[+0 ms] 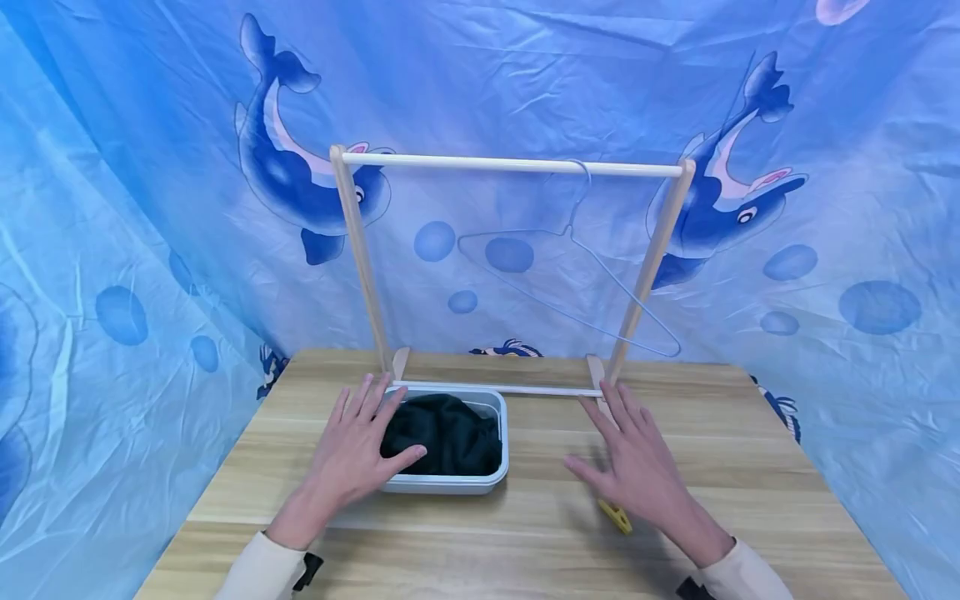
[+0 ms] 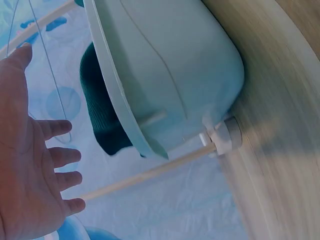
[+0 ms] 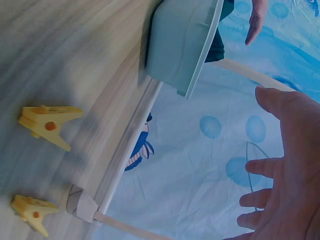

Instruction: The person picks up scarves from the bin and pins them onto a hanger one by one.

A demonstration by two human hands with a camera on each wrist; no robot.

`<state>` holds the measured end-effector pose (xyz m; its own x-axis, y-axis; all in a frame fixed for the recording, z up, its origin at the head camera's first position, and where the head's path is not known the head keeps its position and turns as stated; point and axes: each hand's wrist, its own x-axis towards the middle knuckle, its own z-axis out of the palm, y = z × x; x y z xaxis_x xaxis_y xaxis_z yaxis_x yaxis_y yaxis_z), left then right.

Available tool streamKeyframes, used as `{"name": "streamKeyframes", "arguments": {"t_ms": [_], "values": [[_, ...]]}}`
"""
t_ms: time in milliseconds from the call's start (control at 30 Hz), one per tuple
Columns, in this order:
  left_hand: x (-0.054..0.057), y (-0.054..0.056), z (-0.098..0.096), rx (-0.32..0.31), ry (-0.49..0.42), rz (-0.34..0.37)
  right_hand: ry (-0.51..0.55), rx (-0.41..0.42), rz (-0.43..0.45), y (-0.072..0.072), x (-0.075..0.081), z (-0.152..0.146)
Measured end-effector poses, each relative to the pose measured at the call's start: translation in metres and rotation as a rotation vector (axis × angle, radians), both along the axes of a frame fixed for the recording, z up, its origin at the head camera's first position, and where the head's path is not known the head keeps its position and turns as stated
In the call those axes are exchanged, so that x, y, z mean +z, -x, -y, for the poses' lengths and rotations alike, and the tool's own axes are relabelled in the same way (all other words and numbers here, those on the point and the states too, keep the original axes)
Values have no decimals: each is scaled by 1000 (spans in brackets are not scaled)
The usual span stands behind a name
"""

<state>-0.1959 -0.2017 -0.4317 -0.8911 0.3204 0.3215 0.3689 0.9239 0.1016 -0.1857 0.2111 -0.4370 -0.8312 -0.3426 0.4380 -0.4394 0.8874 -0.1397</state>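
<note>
A pale blue-grey plastic basin (image 1: 450,484) stands on the table with dark green, nearly black cloth (image 1: 442,433) bunched inside. In the left wrist view the cloth (image 2: 97,107) looks ribbed and rises past the rim. My left hand (image 1: 356,450), fingers spread, hovers by the basin's left side and holds nothing. My right hand (image 1: 637,467) is also spread, above the table to the right of the basin. Two yellow clothespins (image 3: 50,122) lie on the table in the right wrist view; from the head, one clothespin (image 1: 615,516) shows under the right hand, the other is hidden.
Behind the basin stands a wooden rack with a white top bar (image 1: 480,162) and a low white bar (image 1: 540,390). A thin light-blue wire hanger (image 1: 570,231) hangs from the top bar, toward its right end. Blue curtain with dolphins (image 1: 742,158) surrounds the wooden table (image 1: 540,550).
</note>
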Motion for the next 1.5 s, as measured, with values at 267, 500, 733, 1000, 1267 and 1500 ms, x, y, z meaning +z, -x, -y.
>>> {"name": "streamKeyframes", "arguments": {"t_ms": [267, 500, 733, 1000, 1267, 1500], "values": [[2, 3, 17, -13, -60, 49, 40, 89, 2, 15, 4, 14], [-5, 4, 30, -36, -108, 45, 81, 142, 83, 26, -5, 34], [-16, 7, 39, -31, -159, 24, 113, 194, 119, 30, -18, 54], [-28, 3, 44, -35, -192, 38, 139, 233, 182, 32, -32, 69], [-33, 1, 43, -55, -178, -27, 153, 248, 254, 32, -40, 77], [-38, 2, 44, -36, -162, -43, 165, 255, 279, 32, -44, 81]]}}
